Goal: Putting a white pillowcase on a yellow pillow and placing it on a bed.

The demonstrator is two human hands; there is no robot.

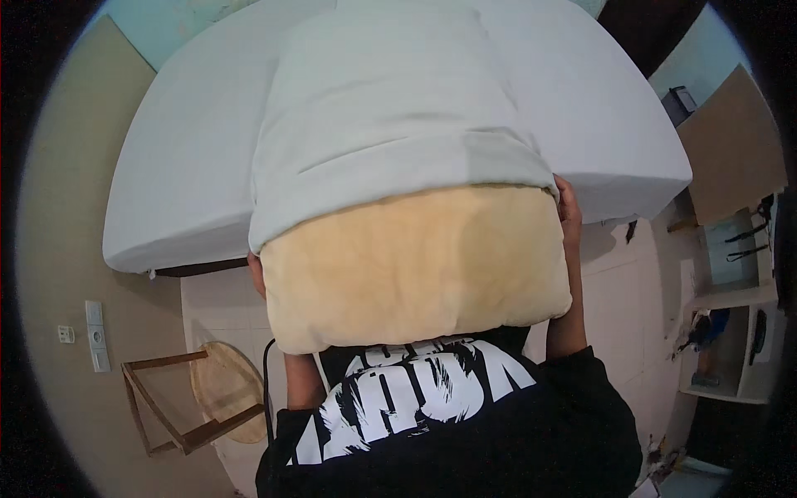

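A yellowish pillow (415,266) stretches across in front of my body, its far part inside a pale grey-white pillowcase (390,124). The case's open edge runs across the pillow, and its fabric wrinkles near that edge. At the right corner of this opening, my right hand (568,203) is closed on the pillowcase edge against the pillow's side. My left hand (256,274) grips the left corner of the opening; most of its fingers are hidden behind the pillow and fabric. The pillow's near end reaches my black shirt.
Under the pillowcase lies a bed with a white sheet (187,149). A wooden frame (154,407) and a round wooden board (228,390) are on the floor at left, near wall sockets (96,336). White shelves (735,295) with various items stand at right.
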